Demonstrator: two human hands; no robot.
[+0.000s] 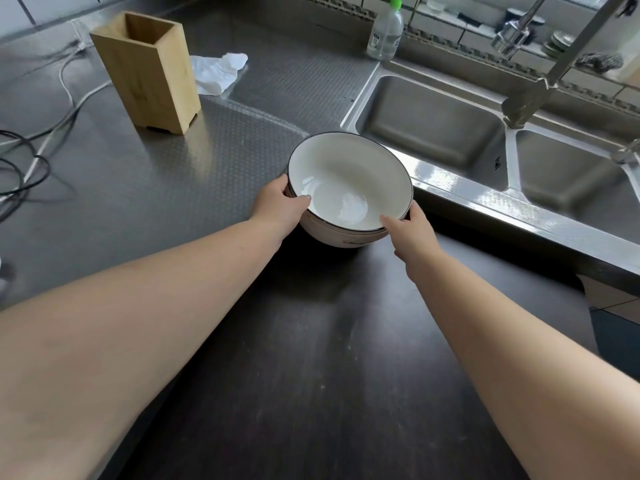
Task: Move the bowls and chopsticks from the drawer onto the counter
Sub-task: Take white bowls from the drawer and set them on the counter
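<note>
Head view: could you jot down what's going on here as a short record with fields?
held item: stack of white bowls, dark rims
left hand: grips the stack's left rim
right hand: grips the right rim
stack position: over the steel counter edge, beside the sink
also on counter: empty bamboo holder, crumpled tissue, cables
chopsticks: none visible

An open-topped bamboo utensil holder stands upright at the back left of the steel surface, with a crumpled white cloth just beside it on the right. Black and white cables trail across the left edge. A clear bottle with a green cap stands near the double sink. A faucet rises behind the basins, and a steel scourer lies by the tiled wall.
</note>
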